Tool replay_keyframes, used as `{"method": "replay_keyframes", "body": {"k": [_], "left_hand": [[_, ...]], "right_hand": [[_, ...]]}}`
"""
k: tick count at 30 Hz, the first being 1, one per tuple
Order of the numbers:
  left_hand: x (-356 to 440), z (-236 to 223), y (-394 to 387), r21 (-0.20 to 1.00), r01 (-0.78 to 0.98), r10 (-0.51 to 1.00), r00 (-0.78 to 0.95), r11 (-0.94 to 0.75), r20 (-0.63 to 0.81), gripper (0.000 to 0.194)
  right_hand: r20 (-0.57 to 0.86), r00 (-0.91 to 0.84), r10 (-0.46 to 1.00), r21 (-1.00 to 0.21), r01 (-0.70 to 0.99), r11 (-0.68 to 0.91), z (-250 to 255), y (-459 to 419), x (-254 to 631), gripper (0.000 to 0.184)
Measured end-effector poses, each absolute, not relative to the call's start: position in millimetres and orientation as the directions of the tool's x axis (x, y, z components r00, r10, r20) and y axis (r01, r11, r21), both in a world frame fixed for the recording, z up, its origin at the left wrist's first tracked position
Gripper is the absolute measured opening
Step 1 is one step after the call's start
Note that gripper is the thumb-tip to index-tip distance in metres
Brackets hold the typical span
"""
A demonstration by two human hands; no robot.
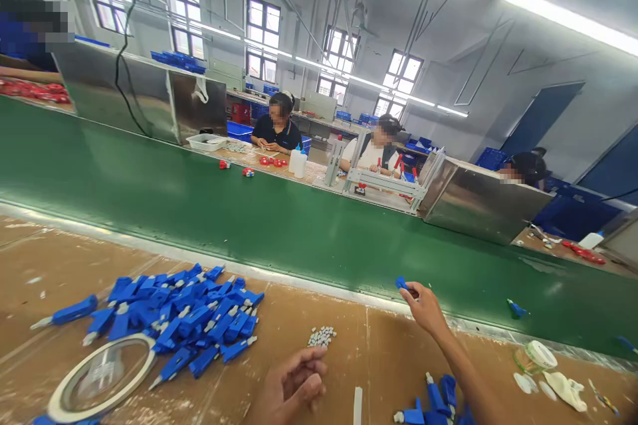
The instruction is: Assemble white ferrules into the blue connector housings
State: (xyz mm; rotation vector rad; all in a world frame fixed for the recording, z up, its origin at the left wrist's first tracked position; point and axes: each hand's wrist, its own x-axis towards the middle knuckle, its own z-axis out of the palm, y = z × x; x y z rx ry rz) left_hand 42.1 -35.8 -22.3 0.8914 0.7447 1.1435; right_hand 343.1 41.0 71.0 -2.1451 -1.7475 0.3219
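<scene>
Head view. My right hand (423,309) reaches out over the near edge of the green conveyor belt (249,212), its fingers pinched shut on a small blue part (401,283) held just above the belt. My left hand (294,385) rests low on the brown surface (359,345), fingers loosely curled and holding nothing that I can see, just beside a little heap of small white pieces (321,336).

To the left lies a large pile of blue parts (189,319) with pale tips, and in front of it a roll of tape (102,378). A smaller cluster of blue parts (433,405) sits under my right forearm. One blue piece (517,309) lies on the belt to the right, well apart from my hand. Near the right edge of the surface are a small clear jar (533,357) and white scraps (565,388).

As I judge it, the step in hand is setting the held part onto the belt. To do it well I would lower the part until it touches the belt before opening the fingers, lay it flat and clear of the belt's edge strip, and keep the forearm raised off the cluster beneath it.

Across the belt, other people (276,129) work at their own bench.
</scene>
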Motion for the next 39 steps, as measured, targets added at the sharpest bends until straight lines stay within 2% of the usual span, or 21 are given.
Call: {"method": "replay_keyframes", "body": {"k": [3, 5, 6, 9, 12, 17, 20, 23, 26, 31, 35, 39], "left_hand": [[46.0, -26.7, -30.9, 0.830, -0.501, 0.937, 0.341, 0.245, -0.071, 0.067], [46.8, -30.5, -27.6, 0.817, -0.516, 0.931, 0.358, 0.256, -0.066, 0.068], [46.1, -31.6, -26.4, 0.816, -0.521, 0.932, 0.358, 0.252, -0.059, 0.068], [40.5, -27.0, -26.5, 0.822, -0.514, 0.935, 0.348, 0.243, -0.059, 0.065], [34.1, -12.1, -29.0, 0.815, -0.512, 0.943, 0.312, 0.272, -0.118, 0.061], [33.4, 5.5, -25.0, 0.712, -0.596, 0.927, 0.281, 0.372, -0.249, 0.063], [35.7, 5.5, -24.6, 0.688, -0.612, 0.920, 0.278, 0.390, -0.275, 0.063], [37.2, 3.6, -27.9, 0.690, -0.606, 0.918, 0.270, 0.396, -0.289, 0.061], [37.7, 3.5, -30.0, 0.688, -0.607, 0.917, 0.278, 0.398, -0.285, 0.057], [37.2, 7.5, -29.3, 0.641, -0.637, 0.904, 0.317, 0.428, -0.288, 0.054], [35.8, 10.5, -32.4, 0.582, -0.650, 0.870, 0.420, 0.488, -0.259, 0.046], [37.0, 7.4, -36.8, 0.536, -0.647, 0.832, 0.501, 0.543, -0.238, 0.040]], "right_hand": [[0.035, -0.004, 0.999, -0.596, 0.803, 0.024, 61.7, -5.7, 266.8, 0.023], [0.031, -0.098, 0.995, -0.685, 0.723, 0.093, 54.8, -36.9, 222.2, 0.024], [0.034, -0.107, 0.994, -0.758, 0.645, 0.095, 51.8, -48.8, 205.2, 0.025], [0.025, -0.096, 0.995, -0.858, 0.508, 0.071, 45.5, -68.0, 180.9, 0.032], [-0.023, -0.110, 0.994, -0.890, 0.454, 0.029, 42.1, -79.3, 188.2, 0.042], [-0.142, -0.239, 0.961, -0.899, 0.437, -0.025, 28.3, -117.5, 202.3, 0.057], [-0.126, -0.326, 0.937, -0.895, 0.445, 0.035, 16.9, -134.1, 193.3, 0.061], [-0.072, -0.390, 0.918, -0.873, 0.469, 0.131, 9.7, -136.5, 183.2, 0.050], [-0.075, -0.408, 0.910, -0.872, 0.470, 0.139, 10.4, -133.6, 179.9, 0.037], [-0.053, -0.377, 0.924, -0.868, 0.476, 0.144, 24.6, -132.9, 184.3, 0.038], [0.001, -0.308, 0.952, -0.929, 0.352, 0.115, 27.7, -130.6, 190.1, 0.041], [-0.086, -0.136, 0.987, -0.996, 0.034, -0.082, 23.9, -121.7, 197.1, 0.040]]}}
